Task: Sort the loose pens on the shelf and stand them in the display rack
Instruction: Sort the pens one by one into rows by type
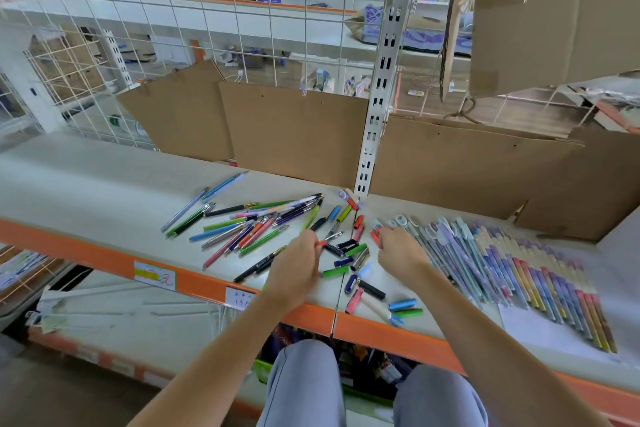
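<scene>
Orange-edged shelf (pixel 104 255) carries the loose pens (pixel 242 224), fanned just left of and beyond the left hand (pixel 298 263), whose curled fingers pinch a small red-orange pen piece (pixel 320 243). Scattered caps (pixel 349 258) lie between both hands. The right hand (pixel 398 248), fingers curled down, grips a reddish piece (pixel 375 234); packaged pens (pixel 512 274) lie in a row to its right.
</scene>
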